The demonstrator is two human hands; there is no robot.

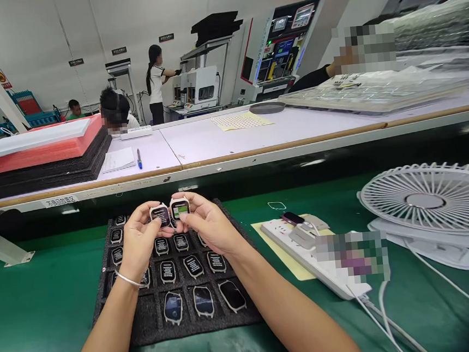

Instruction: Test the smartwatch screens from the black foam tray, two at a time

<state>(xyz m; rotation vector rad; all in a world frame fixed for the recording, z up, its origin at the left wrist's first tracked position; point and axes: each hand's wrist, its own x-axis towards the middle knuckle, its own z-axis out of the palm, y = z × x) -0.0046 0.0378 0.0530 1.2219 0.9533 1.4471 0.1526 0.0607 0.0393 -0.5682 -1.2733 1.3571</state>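
- Your left hand (139, 243) is closed on a strapless watch body (161, 215), pinching it between thumb and fingers. Your right hand (210, 223) grips a second watch body (180, 208) the same way. The two are held just beside each other, above the tray.
- Each watch body looks small, light and stiff. The glass faces are likely slippery and easy to scratch, so the side edges look like the best place to hold.
- More watch bodies sit one to a pocket in a black foam tray (149, 332), faces up. The nearest row looks dark, while most others show white text.
- A silver bangle (127, 280) circles your left wrist.
- To the right of the tray, on the green surface (36, 303), a white power strip (307, 252) lies on yellow paper (280, 254), near a white desk fan (425, 200).
- On the white surface (205, 143) beyond are a notepad (118, 160), a blue pen (139, 158) and a stack of foam sheets (40, 165).
- Farther off, a co-worker (155, 79) stands at a white machine (199, 88), and a tall machine with lit screens (284, 45) stands nearby.
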